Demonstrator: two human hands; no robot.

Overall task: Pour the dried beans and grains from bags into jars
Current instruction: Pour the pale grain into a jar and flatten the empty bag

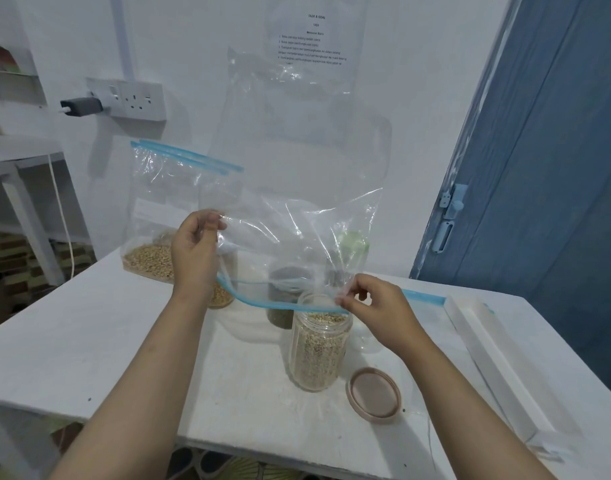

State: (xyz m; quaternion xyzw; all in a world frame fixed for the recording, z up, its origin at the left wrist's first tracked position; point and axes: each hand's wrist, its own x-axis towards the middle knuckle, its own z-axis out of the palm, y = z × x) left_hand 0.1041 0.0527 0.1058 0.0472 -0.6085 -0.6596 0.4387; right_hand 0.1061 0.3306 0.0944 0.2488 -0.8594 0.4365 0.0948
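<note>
An empty clear zip bag (pixel 290 188) with a blue seal strip is held upside down, its mouth right over an open clear jar (pixel 318 351) full of pale grains. My left hand (pixel 196 251) pinches the bag's left side. My right hand (pixel 373 303) pinches the bag at the blue strip beside the jar's rim. The jar's brown lid (pixel 374 394) lies on the white table (pixel 89 341) to the jar's right. Another zip bag (pixel 158 216) holding tan beans stands at the table's back left.
Behind the held bag stand a jar of dark grains (pixel 281 306), a jar of tan beans (pixel 221 296), a green-lidded jar (pixel 352 244) and an empty clear jar (pixel 366 337). A long white box (pixel 494 362) lies along the table's right side. A blue door (pixel 539 168) is at right.
</note>
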